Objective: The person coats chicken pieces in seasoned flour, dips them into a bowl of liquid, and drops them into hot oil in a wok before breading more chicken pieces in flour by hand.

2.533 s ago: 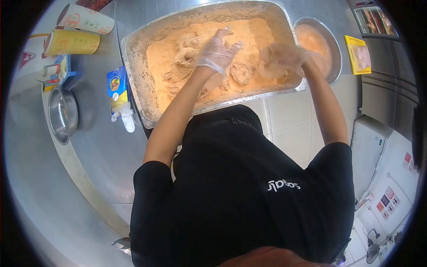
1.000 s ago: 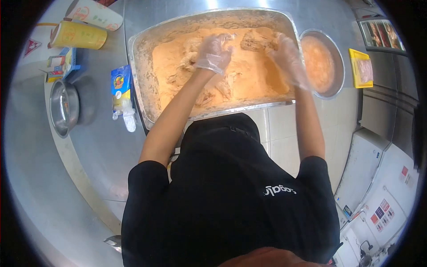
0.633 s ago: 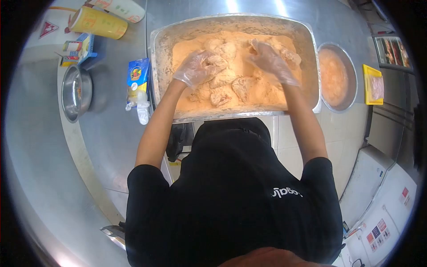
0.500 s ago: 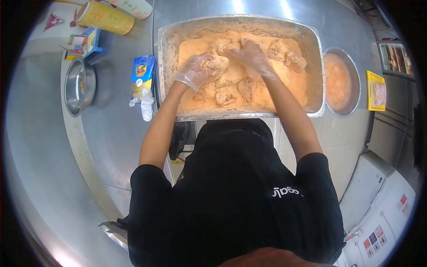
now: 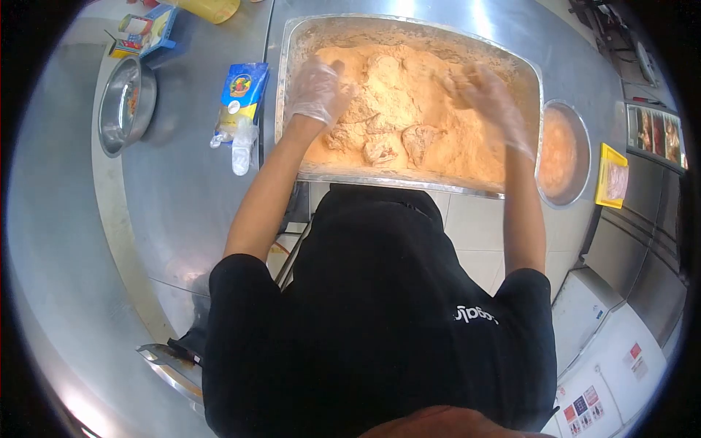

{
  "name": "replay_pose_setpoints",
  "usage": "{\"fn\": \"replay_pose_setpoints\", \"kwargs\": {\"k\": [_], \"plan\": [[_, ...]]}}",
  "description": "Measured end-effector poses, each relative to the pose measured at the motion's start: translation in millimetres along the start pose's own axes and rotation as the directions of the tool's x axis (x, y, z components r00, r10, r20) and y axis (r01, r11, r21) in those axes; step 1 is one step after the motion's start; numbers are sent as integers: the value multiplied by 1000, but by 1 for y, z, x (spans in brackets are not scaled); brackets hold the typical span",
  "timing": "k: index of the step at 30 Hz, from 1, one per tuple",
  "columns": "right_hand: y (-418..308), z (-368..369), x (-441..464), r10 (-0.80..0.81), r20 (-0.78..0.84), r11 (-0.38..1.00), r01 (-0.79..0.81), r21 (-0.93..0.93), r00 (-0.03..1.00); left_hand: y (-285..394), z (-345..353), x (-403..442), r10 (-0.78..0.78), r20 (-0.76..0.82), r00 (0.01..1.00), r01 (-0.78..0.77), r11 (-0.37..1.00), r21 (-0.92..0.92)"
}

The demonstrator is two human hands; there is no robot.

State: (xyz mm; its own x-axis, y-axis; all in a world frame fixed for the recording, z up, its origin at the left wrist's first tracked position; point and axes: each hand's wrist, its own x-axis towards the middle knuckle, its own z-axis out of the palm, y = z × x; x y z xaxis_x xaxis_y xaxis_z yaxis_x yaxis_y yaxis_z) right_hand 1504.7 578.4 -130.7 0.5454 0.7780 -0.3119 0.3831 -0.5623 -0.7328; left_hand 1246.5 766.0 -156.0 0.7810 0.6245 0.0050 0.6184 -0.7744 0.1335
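Observation:
A deep metal pan (image 5: 409, 179) holds orange-tinted breading flour (image 5: 467, 157) with several coated chicken pieces in it. One chicken piece (image 5: 422, 140) and another chicken piece (image 5: 380, 151) lie near the pan's front side, partly bare of flour. My left hand (image 5: 314, 91), in a clear plastic glove, is over the left part of the pan, thumb and fingers apart, beside floured pieces. Over the right part is my right hand (image 5: 493, 102), also gloved. Motion smears its fingers, and whatever lies under it is hidden.
Right of the pan stands a round metal bowl (image 5: 583, 164) of pinkish-orange liquid, then a yellow tray (image 5: 610, 196). To the left are a blue and yellow packet (image 5: 244, 84), clear plastic gloves (image 5: 242, 150) and a steel bowl (image 5: 147, 102). A yellow container (image 5: 212, 7) is at the top edge.
My hands have moved apart: the left is off the piece it held, the right has swung rightward to where chicken pieces lay. The view has shifted slightly.

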Motion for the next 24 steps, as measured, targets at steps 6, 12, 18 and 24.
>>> {"fn": "replay_pose_setpoints", "kwargs": {"k": [6, 12, 18, 24], "plan": [[52, -56, -16, 13, -245, 989, 24, 149, 969, 10, 29, 7, 189, 310, 932, -207, 978, 26], [65, -44, -13, -143, -457, 989, 112, -94, 878, 9, 22, 11, 172, 500, 849, 20, 934, -355], [-3, -3, -16, -215, -220, 955, 157, -253, 951, 10, 33, 8, 169, 305, 937, 85, 736, -672], [-26, 100, -13, -135, -68, 965, 147, 219, 988, 48, 4, 13, -54, 384, 922, 383, -31, -923]]}}
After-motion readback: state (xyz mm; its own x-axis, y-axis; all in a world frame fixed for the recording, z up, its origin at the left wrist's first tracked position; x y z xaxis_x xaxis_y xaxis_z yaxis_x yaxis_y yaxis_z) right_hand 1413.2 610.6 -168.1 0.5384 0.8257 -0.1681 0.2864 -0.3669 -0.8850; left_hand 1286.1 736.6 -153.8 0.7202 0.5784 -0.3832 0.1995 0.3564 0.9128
